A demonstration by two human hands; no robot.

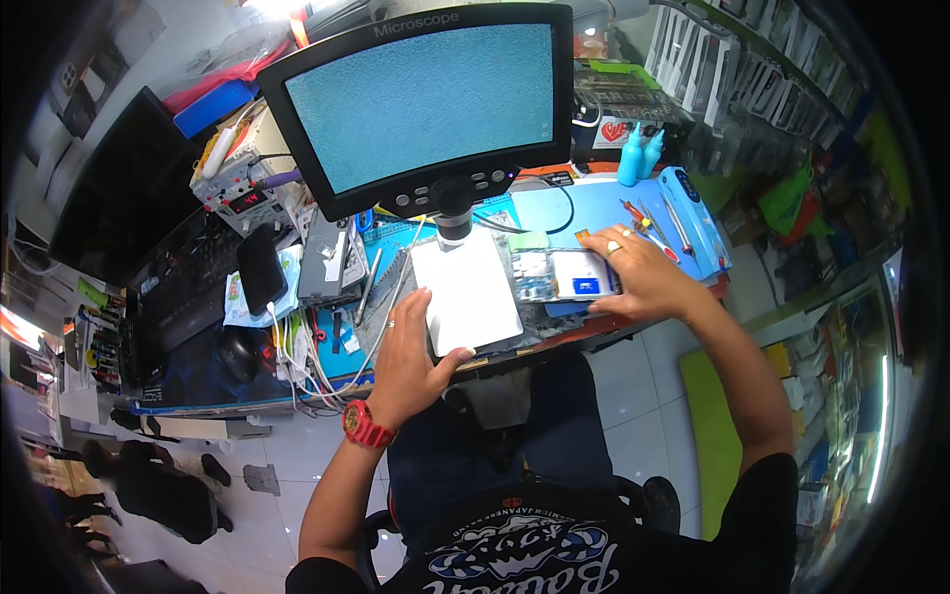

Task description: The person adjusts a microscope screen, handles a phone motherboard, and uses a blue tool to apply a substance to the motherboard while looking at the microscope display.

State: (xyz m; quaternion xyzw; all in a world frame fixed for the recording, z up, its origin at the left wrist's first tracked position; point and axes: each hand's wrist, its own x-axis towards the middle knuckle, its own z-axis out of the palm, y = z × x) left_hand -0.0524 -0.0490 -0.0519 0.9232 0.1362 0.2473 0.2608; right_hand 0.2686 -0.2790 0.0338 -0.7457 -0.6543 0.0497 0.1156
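A white flat plate (pixel 467 297) lies beneath the round microscope lens (pixel 455 224), under a monitor (pixel 421 99) showing a grainy blue picture. My left hand (pixel 414 351) grips the plate's lower left, thumb on the bottom edge, fingers along the side. Just right of it, my right hand (pixel 638 272) holds an opened phone (pixel 579 277) by its right end, with exposed parts and a small blue piece inside. Small tools (pixel 653 228) lie beyond that hand on the blue mat (pixel 549 206).
Two blue bottles (pixel 629 158) stand at the back right beside a blue device (pixel 693 218). At left are a power supply (pixel 237 183), a black phone (pixel 259 272), cables, a mouse (pixel 240 354) and a keyboard (pixel 188 287). People (pixel 158 490) are on the floor area at lower left.
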